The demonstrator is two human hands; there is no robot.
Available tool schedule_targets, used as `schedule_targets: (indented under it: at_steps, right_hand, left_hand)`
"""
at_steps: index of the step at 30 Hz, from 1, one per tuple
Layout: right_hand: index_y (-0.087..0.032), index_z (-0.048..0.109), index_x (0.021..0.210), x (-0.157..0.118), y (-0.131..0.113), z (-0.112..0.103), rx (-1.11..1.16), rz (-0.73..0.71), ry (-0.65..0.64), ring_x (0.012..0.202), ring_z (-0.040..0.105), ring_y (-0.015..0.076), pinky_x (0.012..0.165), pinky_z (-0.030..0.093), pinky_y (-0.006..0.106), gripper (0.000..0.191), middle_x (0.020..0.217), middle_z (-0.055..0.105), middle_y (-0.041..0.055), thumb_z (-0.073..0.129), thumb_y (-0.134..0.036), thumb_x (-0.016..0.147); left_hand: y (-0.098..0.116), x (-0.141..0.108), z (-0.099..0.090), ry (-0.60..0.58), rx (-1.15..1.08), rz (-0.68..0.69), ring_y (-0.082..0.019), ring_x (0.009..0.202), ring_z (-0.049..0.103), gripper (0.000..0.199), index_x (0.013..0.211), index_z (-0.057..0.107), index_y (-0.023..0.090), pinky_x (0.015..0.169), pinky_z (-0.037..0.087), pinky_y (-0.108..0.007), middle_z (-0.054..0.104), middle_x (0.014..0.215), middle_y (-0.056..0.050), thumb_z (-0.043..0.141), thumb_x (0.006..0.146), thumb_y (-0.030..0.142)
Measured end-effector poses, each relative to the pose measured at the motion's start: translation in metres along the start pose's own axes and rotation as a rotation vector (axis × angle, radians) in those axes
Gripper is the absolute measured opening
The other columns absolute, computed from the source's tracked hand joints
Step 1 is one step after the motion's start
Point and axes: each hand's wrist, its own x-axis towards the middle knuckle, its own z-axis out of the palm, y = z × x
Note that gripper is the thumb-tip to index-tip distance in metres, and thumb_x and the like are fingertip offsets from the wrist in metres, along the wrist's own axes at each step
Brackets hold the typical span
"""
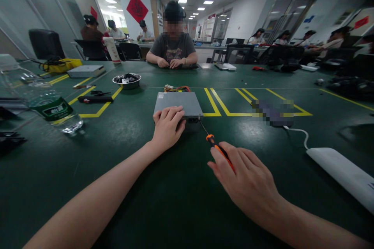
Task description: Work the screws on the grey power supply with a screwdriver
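Observation:
A grey metal box (179,102) with a socket in its near side lies on the green table (125,202). Colored wires (178,88) come out behind it. Across the box's near left part rests my left hand (169,126), its fingers curled over the top and front edge. My right hand (244,171) is wrapped round an orange and black screwdriver (210,139), whose thin shaft points up and left to the box's near right corner. Whether the tip touches the box is too small to tell.
A water bottle (55,105) stands at left, near a black tool (95,99) and a metal bowl (127,81). At right are a blurred-out device (273,112), its white cable and a white power strip (339,171). A person (173,42) sits opposite.

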Motion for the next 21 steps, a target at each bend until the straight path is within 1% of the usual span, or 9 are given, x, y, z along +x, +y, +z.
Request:
schedule_targets:
  at_steps: [2,4,6,9,12,15,17,19,21]
  right_hand:
    - [-0.009,0.058,0.102,-0.001,-0.005,0.0,0.025,-0.023,-0.022,0.094,0.057,0.0242,0.076,0.044,0.034,0.023,0.104,0.061,0.0172,0.046,-0.009,0.082]
    - [-0.01,0.057,0.105,-0.003,-0.007,0.0,0.045,-0.062,-0.044,0.101,0.054,0.0253,0.079,0.043,0.034,0.028,0.108,0.06,0.0166,0.042,-0.006,0.081]
    - [-0.013,0.058,0.103,-0.004,-0.006,-0.001,0.037,-0.079,-0.035,0.096,0.056,0.024,0.077,0.044,0.034,0.027,0.104,0.062,0.0152,0.043,-0.006,0.082]
    - [-0.015,0.058,0.097,-0.002,0.002,-0.003,-0.011,-0.039,0.016,0.081,0.058,0.0213,0.071,0.044,0.033,0.018,0.093,0.064,0.0135,0.051,-0.012,0.081]
    - [-0.015,0.058,0.094,0.0,0.005,-0.003,-0.017,-0.015,0.008,0.072,0.057,0.0194,0.067,0.044,0.033,0.014,0.083,0.064,0.0111,0.054,-0.02,0.082]
    - [-0.014,0.058,0.098,0.0,0.0,0.0,0.025,-0.016,-0.012,0.089,0.058,0.0238,0.074,0.046,0.035,0.018,0.098,0.062,0.0157,0.05,-0.015,0.082]
    - [-0.014,0.057,0.103,-0.002,-0.004,0.001,0.054,-0.054,-0.022,0.1,0.055,0.0254,0.079,0.046,0.036,0.025,0.108,0.059,0.0173,0.045,-0.009,0.082]
    - [-0.013,0.057,0.105,-0.003,-0.005,0.001,0.051,-0.085,-0.015,0.101,0.056,0.0242,0.079,0.046,0.034,0.027,0.107,0.06,0.0169,0.043,-0.006,0.082]
    - [-0.013,0.058,0.102,-0.003,-0.002,-0.001,0.019,-0.062,0.005,0.093,0.059,0.0221,0.076,0.047,0.032,0.024,0.102,0.062,0.0159,0.045,-0.007,0.083]
  left_hand:
    - [0.0,0.0,0.0,0.0,-0.003,-0.001,-0.023,0.111,0.046,0.02,0.103,0.052,0.026,0.087,0.025,-0.043,0.056,0.121,-0.003,0.049,0.084,0.024]
    - [0.0,0.0,0.001,0.004,-0.006,-0.003,-0.023,0.11,0.046,0.02,0.103,0.052,0.026,0.087,0.025,-0.043,0.056,0.12,-0.003,0.049,0.084,0.024]
    - [0.0,0.0,0.0,0.005,-0.004,-0.005,-0.023,0.11,0.046,0.019,0.103,0.052,0.026,0.087,0.025,-0.043,0.056,0.12,-0.003,0.049,0.084,0.024]
    - [0.0,0.0,0.0,-0.002,0.002,-0.003,-0.023,0.111,0.046,0.019,0.103,0.052,0.026,0.087,0.026,-0.043,0.056,0.121,-0.003,0.048,0.085,0.025]
    - [0.0,0.0,0.0,-0.001,0.008,-0.001,-0.022,0.111,0.046,0.019,0.103,0.052,0.026,0.087,0.026,-0.042,0.056,0.121,-0.002,0.048,0.085,0.025]
    - [0.0,-0.001,0.001,0.008,0.013,0.002,-0.022,0.111,0.046,0.019,0.103,0.052,0.025,0.087,0.025,-0.042,0.056,0.12,-0.002,0.048,0.084,0.024]
    - [0.0,-0.001,0.001,0.012,0.012,0.003,-0.022,0.11,0.046,0.019,0.103,0.052,0.025,0.087,0.025,-0.042,0.056,0.12,-0.002,0.048,0.084,0.024]
    - [0.0,-0.001,0.001,0.012,0.008,0.0,-0.023,0.11,0.047,0.019,0.103,0.052,0.025,0.087,0.025,-0.042,0.056,0.12,-0.002,0.049,0.084,0.024]
    - [0.0,0.0,0.0,0.009,0.004,-0.003,-0.023,0.11,0.047,0.019,0.103,0.052,0.025,0.087,0.025,-0.043,0.057,0.12,-0.003,0.049,0.084,0.024]
